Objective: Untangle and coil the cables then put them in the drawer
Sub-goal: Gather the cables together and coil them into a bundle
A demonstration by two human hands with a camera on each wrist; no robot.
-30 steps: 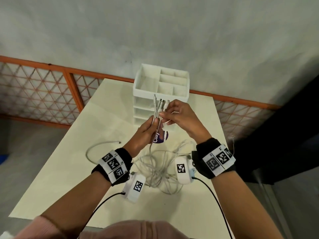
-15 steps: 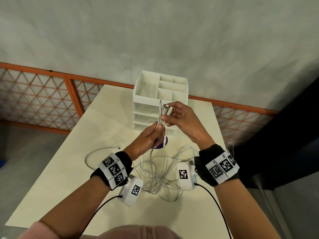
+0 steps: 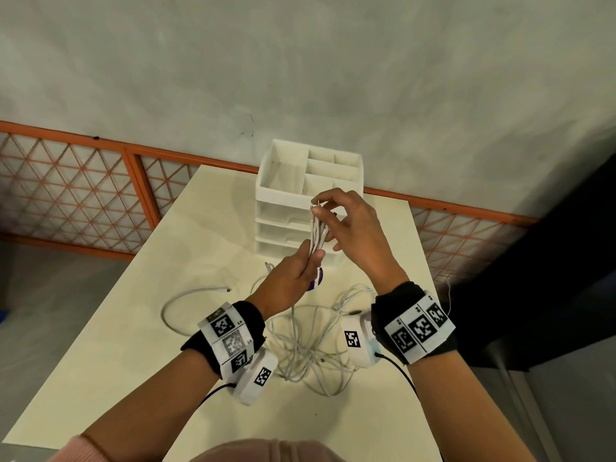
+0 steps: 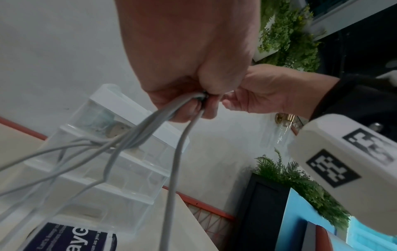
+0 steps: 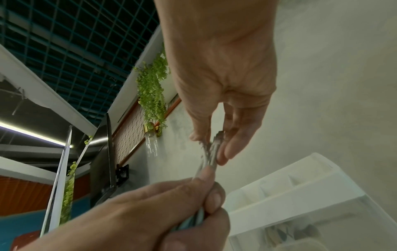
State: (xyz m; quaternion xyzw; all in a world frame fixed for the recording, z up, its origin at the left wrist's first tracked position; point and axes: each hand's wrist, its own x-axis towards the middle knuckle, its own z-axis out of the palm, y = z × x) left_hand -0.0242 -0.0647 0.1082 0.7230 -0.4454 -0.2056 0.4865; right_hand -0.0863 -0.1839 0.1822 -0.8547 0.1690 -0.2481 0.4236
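Observation:
My left hand [image 3: 301, 268] grips a bunch of white cable ends [image 3: 316, 233] upright in front of the white drawer unit [image 3: 290, 208]. My right hand [image 3: 340, 221] pinches the plug tips at the top of that bunch with thumb and fingers. In the right wrist view the plugs [image 5: 211, 149] sit between my right fingertips, with my left hand [image 5: 171, 212] gripping the strands below. The left wrist view has the grey strands [image 4: 150, 134] fanning down from my left fist. The rest of the cables [image 3: 310, 341] lie tangled on the table between my wrists.
One separate white cable [image 3: 186, 301] curves on the cream table [image 3: 133, 328] to the left. A purple-and-white label [image 3: 316, 281] lies under my left hand by the drawer unit's base. An orange lattice fence [image 3: 83, 195] runs behind the table; a dark cabinet [image 3: 533, 261] stands right.
Both hands have risen slightly with the cable ends. My right hand shifted from holding the bunch lower down to pinching the plug tips at its top.

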